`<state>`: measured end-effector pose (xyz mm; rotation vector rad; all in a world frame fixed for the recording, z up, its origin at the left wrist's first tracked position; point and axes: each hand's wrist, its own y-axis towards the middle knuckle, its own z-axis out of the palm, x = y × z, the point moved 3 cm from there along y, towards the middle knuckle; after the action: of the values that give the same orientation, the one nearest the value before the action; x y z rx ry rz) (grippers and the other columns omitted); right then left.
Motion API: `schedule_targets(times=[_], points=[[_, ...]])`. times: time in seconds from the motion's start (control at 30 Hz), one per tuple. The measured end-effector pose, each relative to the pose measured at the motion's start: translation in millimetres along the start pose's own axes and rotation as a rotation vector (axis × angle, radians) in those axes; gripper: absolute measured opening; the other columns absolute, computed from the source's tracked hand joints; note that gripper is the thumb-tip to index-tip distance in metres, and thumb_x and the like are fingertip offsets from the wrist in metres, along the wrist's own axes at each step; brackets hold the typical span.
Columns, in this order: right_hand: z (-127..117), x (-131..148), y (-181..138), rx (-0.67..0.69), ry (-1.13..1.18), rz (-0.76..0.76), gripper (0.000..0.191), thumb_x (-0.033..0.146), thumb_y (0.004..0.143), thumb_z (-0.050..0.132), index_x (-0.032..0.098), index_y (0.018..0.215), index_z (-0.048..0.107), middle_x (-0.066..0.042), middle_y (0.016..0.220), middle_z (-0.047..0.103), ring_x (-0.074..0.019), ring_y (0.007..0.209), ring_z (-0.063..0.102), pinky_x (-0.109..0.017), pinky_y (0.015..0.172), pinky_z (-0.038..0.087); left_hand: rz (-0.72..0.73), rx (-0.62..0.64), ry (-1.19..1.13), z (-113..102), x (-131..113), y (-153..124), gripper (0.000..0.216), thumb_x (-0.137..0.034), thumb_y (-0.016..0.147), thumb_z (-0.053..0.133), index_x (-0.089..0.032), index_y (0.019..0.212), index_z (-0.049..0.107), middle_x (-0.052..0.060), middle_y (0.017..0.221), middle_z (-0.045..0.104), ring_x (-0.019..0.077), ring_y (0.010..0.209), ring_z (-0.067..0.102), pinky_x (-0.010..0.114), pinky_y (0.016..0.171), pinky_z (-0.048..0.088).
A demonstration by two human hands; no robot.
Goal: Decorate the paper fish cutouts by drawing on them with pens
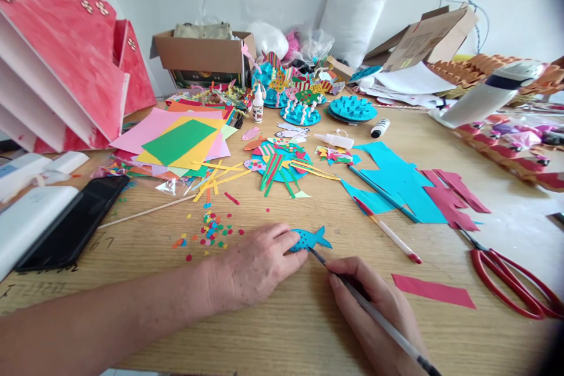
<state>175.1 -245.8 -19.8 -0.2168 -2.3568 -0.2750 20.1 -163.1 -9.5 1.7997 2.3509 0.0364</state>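
Observation:
A small blue paper fish point(311, 238) with dark dots lies on the wooden table point(282, 317) in front of me. My left hand point(259, 261) rests flat on the table, its fingers pressing on the fish's left end. My right hand point(374, 311) is closed on a thin pen point(374, 314), whose tip touches the lower edge of the fish. Small coloured paper dots point(210, 230) are scattered just left of my left hand.
Red scissors point(515, 282) and a red paper strip point(434, 291) lie at right, beside a red-and-white pencil point(388, 230) and blue and red paper cut-outs point(405, 182). A black phone point(74, 223) lies at left. Coloured paper sheets point(180, 141), glue bottles point(335, 140) and blue paper crafts point(352, 108) sit further back.

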Motion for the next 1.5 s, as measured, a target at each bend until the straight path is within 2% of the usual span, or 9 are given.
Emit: schedule_targets(times=[0.17,0.8,0.97,1.17,1.5], points=[[-0.1,0.8,0.8,0.025,-0.006,0.011,0.02,0.034,0.08,0.048,0.023,0.075,0.064,0.001,0.061,0.067,-0.0143,0.05,0.061,-0.021,0.046,0.045,0.002,-0.002,0.001,-0.2,-0.4,0.5,0.021,-0.013,0.09,0.045,-0.014,0.108,0.055,0.008,0.105,0.053,0.0204,0.1,0.047,0.031,0.092,0.041],[-1.2,2.3,0.7,-0.014,0.027,0.049,0.02,0.035,0.078,0.048,0.023,0.072,0.063,0.002,0.059,0.067,-0.0144,0.05,0.061,-0.021,0.047,0.045,0.006,-0.015,0.004,2.4,0.3,-0.7,0.023,-0.013,0.091,0.043,-0.014,0.111,0.054,0.008,0.106,0.053,0.0211,0.102,0.047,0.032,0.093,0.041],[0.1,0.5,-1.4,0.014,0.03,0.07,0.02,0.036,0.079,0.047,0.024,0.075,0.063,0.001,0.064,0.068,-0.0156,0.055,0.062,-0.023,0.051,0.046,-0.005,0.01,0.003,1.8,0.4,-0.5,0.023,-0.013,0.09,0.044,-0.015,0.111,0.054,0.008,0.106,0.053,0.0207,0.102,0.047,0.032,0.092,0.041],[0.1,0.5,-0.1,0.036,0.019,0.062,0.021,0.036,0.079,0.048,0.023,0.075,0.063,0.0,0.063,0.067,-0.0157,0.053,0.061,-0.023,0.049,0.045,-0.007,-0.012,0.008,2.2,0.0,-0.8,0.023,-0.013,0.089,0.045,-0.015,0.11,0.054,0.008,0.105,0.054,0.0207,0.101,0.047,0.032,0.091,0.042],[0.8,2.5,-2.3,-0.042,0.084,0.115,0.019,0.037,0.078,0.05,0.024,0.072,0.063,0.003,0.062,0.066,-0.0144,0.053,0.059,-0.023,0.053,0.044,-0.004,0.007,-0.003,1.4,-0.2,-0.7,0.023,-0.013,0.089,0.045,-0.015,0.111,0.054,0.008,0.106,0.053,0.0212,0.103,0.046,0.032,0.093,0.041]])
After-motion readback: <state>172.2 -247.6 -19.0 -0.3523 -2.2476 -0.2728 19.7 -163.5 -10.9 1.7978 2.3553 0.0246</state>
